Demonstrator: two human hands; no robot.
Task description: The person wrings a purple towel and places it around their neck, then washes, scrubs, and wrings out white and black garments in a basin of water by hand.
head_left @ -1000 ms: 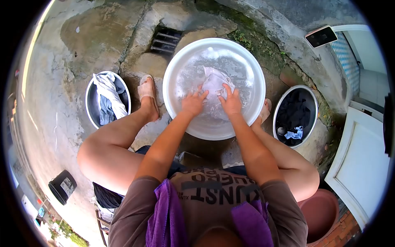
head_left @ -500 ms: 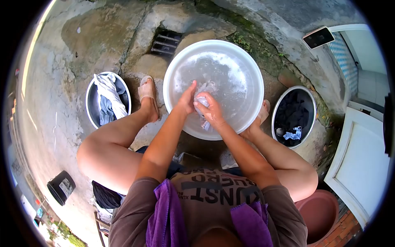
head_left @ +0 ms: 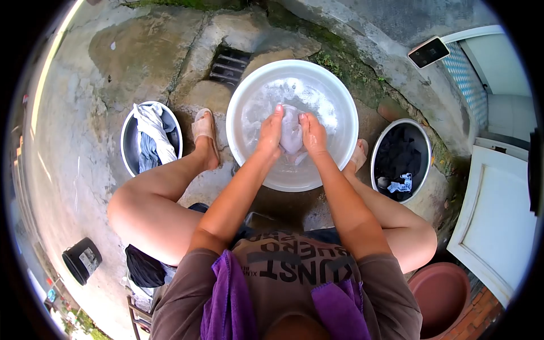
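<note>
A wet, pale cloth [head_left: 291, 130] is stretched between my two hands over the large white basin [head_left: 234, 141]. Its left side is gripped by my left hand [head_left: 271, 130], thumb pointing up. On the other side, my right hand [head_left: 313, 134] is closed round the cloth's edge. The cloth bulges a little in the middle, and its lower end hangs toward the water. Soapy water [head_left: 326, 107] with white suds lies in the basin. What kind of garment the cloth is, I cannot make out.
At left stands a metal basin [head_left: 124, 148] with white and blue clothes [head_left: 151, 127]; at right, another metal basin [head_left: 429, 164] holds dark clothes [head_left: 399, 153]. A drain grate [head_left: 229, 65] lies beyond the white basin. A black bucket [head_left: 83, 260] and reddish-brown tub [head_left: 439, 294] are nearer me.
My hands have moved apart and slightly right. The cloth, bunched between them before, is now spread out and held from both sides.
</note>
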